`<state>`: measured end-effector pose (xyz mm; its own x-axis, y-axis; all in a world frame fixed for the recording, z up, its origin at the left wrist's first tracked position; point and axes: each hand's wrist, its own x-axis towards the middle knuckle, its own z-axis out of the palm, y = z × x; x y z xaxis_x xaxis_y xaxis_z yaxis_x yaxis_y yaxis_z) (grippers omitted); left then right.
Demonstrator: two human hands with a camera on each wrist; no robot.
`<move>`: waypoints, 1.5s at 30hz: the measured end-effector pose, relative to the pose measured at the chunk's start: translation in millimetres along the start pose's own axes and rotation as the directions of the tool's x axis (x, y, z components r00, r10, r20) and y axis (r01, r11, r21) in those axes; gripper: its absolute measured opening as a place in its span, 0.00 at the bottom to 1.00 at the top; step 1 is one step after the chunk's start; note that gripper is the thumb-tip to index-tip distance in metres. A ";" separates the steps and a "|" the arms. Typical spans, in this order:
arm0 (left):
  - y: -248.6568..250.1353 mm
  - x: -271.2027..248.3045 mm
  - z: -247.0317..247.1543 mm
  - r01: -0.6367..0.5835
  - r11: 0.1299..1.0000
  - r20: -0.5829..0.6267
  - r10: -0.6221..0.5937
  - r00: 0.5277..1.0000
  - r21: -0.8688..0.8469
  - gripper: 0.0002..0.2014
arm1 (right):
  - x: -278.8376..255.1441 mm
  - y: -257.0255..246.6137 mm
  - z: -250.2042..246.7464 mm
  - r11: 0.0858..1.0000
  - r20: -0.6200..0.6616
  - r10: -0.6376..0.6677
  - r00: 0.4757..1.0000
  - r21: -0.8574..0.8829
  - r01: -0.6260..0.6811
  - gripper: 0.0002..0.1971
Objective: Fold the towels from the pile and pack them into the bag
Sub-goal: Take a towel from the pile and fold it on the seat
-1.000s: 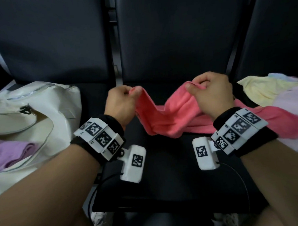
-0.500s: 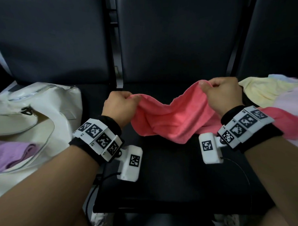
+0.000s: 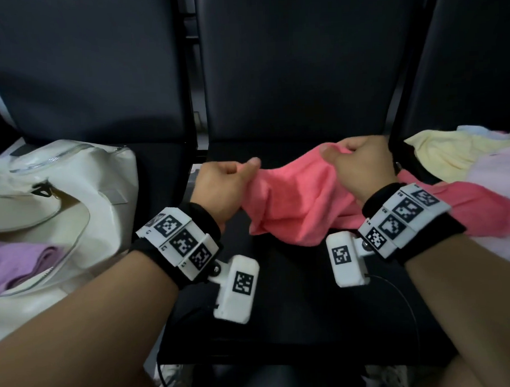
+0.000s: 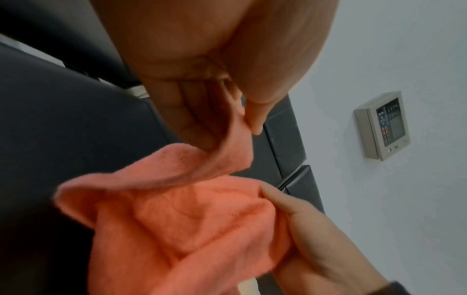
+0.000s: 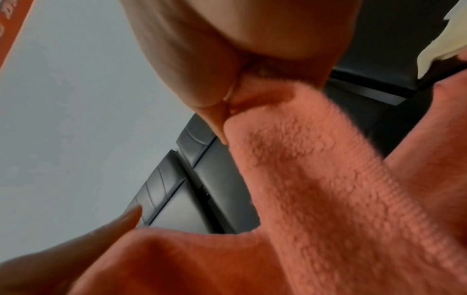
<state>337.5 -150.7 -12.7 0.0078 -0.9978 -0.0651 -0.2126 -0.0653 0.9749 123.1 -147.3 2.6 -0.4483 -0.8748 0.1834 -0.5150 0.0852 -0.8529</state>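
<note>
A coral-pink towel [image 3: 298,200] sags over the middle black seat, held up at two spots along its top edge. My left hand [image 3: 230,179] pinches the left spot between thumb and curled fingers; the left wrist view shows that pinch [image 4: 240,117] on the towel [image 4: 177,219]. My right hand [image 3: 360,165] grips the right spot, and the towel [image 5: 328,199] fills the right wrist view below the thumb. The towel's tail trails right toward the pile [image 3: 486,165]. A cream bag [image 3: 81,183] lies open on the left seat with a folded purple towel [image 3: 20,265] inside.
Dark seat backs [image 3: 294,60] rise right behind the hands. The pile on the right seat holds yellow [image 3: 450,152], pale pink and light blue towels. A black cable [image 3: 398,292] runs from the right wrist camera over the seat front. A wall panel [image 4: 384,125] shows in the left wrist view.
Both hands have moved apart, spreading the pink towel wider between them. The right hand has shifted right and slightly down, and the towel's top edge has drawn out flatter.
</note>
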 end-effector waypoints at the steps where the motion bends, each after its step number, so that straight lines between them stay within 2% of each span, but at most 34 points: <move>1: 0.1 -3.7 3.0 -0.013 1.000 0.047 0.013 0.999 -0.001 0.21 | -2.0 -2.2 1.9 1.000 0.044 -0.005 0.999 0.015 0.005 0.10; 4: -1.8 -10.5 10.2 -0.039 0.999 0.148 0.043 0.988 -0.027 0.16 | -7.7 -5.1 8.4 0.998 0.211 -0.061 0.976 0.028 0.056 0.07; 6: -2.9 -12.5 12.8 -0.009 0.998 0.186 0.021 0.982 -0.064 0.11 | -11.8 -6.9 10.9 0.995 0.284 -0.096 0.954 0.024 0.093 0.09; 10: -3.9 -14.1 16.0 0.055 0.992 0.209 -0.030 0.977 -0.115 0.07 | -17.9 -12.8 11.9 0.986 0.271 -0.163 0.949 0.023 0.163 0.08; 13: -0.2 -18.2 17.8 0.077 0.985 0.208 -0.044 0.977 -0.154 0.01 | -23.1 -13.5 12.5 0.983 0.248 -0.184 0.951 0.022 0.185 0.09; 15: 1.8 -20.4 18.3 0.084 0.979 0.201 -0.045 0.979 -0.188 0.07 | -24.3 -11.3 12.7 0.987 0.246 -0.160 0.956 0.044 0.154 0.11; 19: 6.0 -23.1 18.2 0.090 0.957 0.207 -0.033 0.978 -0.275 0.14 | -27.4 -12.0 10.2 0.983 0.273 -0.178 0.945 0.088 0.160 0.08; 28: 12.3 -27.1 17.7 0.081 0.919 0.181 -0.011 0.983 -0.386 0.15 | -39.5 -22.3 8.1 0.953 0.392 -0.300 0.870 0.149 0.262 0.04; 33: 12.9 -27.2 18.2 0.087 0.906 0.173 -0.016 0.985 -0.413 0.16 | -37.8 -22.8 12.1 0.943 0.386 -0.330 0.861 0.098 0.317 0.04; 37: 13.7 -28.0 19.8 0.099 0.904 0.168 -0.030 0.985 -0.417 0.15 | -38.0 -22.0 14.0 0.939 0.329 -0.340 0.881 0.066 0.337 0.06; 41: 14.2 -28.1 19.7 0.113 0.904 0.164 -0.048 0.985 -0.412 0.15 | -35.6 -21.6 8.2 0.959 0.229 -0.281 0.932 0.107 0.263 0.10; 45: 14.5 -29.5 19.6 0.114 0.908 0.130 -0.066 0.989 -0.402 0.15 | -38.8 -21.1 6.9 0.953 0.263 -0.301 0.916 0.053 0.298 0.11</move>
<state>315.1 -122.0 -0.8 -0.1054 -0.9820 -0.1566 0.2008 -0.1753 0.9638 156.4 -118.5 10.1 -0.0635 -0.9529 0.2966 -0.5862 -0.2049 -0.7838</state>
